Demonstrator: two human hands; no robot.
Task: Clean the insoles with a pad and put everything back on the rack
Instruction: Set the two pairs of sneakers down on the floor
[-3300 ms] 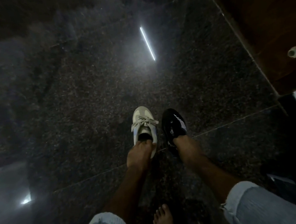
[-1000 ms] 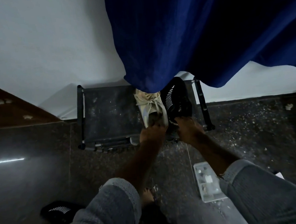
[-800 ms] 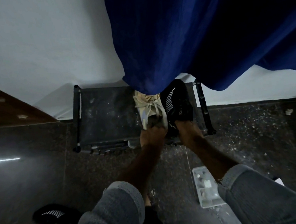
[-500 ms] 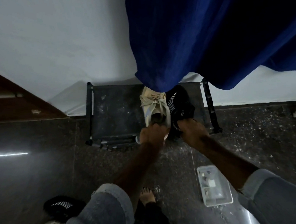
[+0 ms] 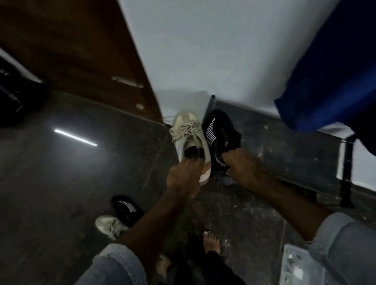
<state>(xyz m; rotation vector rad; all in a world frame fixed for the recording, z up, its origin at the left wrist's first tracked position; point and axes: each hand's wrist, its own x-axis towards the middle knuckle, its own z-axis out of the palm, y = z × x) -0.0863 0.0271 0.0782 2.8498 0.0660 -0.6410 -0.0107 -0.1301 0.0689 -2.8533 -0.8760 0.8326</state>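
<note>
1. My left hand (image 5: 184, 174) grips the beige sneaker (image 5: 190, 139) at the heel, fingers hooked into the shoe opening, forearm stretched forward from the rolled grey sleeve (image 5: 116, 263).
2. My right hand (image 5: 243, 166) grips the black sneaker (image 5: 220, 129) at its heel collar, fingers curled into the opening, arm likewise extended.
3. Both shoes point toes away from me, side by side and touching, at the left end of the rack (image 5: 299, 151).
4. Can't tell whether the soles sit on the rack shelf or hang just above it; frame is motion-blurred.
5. Rack runs along the white wall (image 5: 217, 34), its right part under a blue curtain (image 5: 342, 75).
6. Second beige shoe (image 5: 110, 226) and second black shoe (image 5: 125, 208) lie together on the dark floor (image 5: 48, 191), behind my left arm.
7. Clear plastic box (image 5: 299, 270) on the floor near my right sleeve.
8. Bare foot (image 5: 212, 242) on the floor between my arms.
9. Brown door (image 5: 67, 39) upper left.
</note>
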